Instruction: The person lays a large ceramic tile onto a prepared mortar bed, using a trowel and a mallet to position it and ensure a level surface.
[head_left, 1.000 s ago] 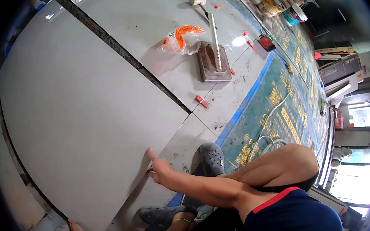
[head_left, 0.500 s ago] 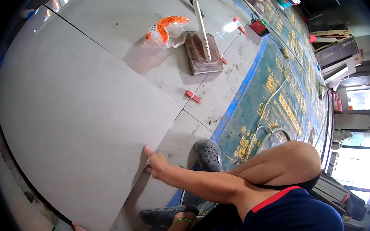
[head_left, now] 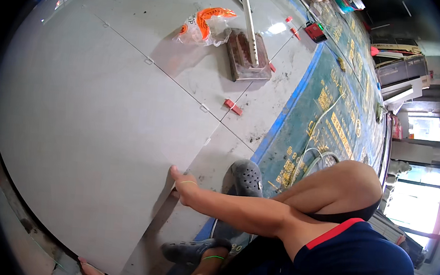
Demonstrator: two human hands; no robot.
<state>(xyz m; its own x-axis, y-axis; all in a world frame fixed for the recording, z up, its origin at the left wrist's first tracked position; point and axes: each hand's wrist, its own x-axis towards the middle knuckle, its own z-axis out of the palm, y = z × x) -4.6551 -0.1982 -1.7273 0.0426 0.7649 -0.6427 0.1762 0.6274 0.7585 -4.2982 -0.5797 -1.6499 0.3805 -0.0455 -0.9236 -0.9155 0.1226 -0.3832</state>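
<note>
You appear to be seating the grey tile (head_left: pixel 90 143), right hand (head_left: pixel 185 187) gripping its edge, left hand (head_left: pixel 94 272) unclear; the next move likely calls for even lowering.

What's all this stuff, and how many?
Large tile: one, pale grey, left
Bag: one, clear and orange, top
Block: one, brown, beside bag
Stick: one, white, over block
Wedges: several, red, on floor tiles
Floor sheet: one, green, right
Tape: one, blue, along sheet
Device: one, red, near tape
Clogs: two, grey, bottom centre
Bucket: one, teal, top right
Windows: two, white, far right
Shirt: one, navy, lower right
Left hand: one, bare, tile's lower edge
Right hand: one, bare, tile's right edge
</note>
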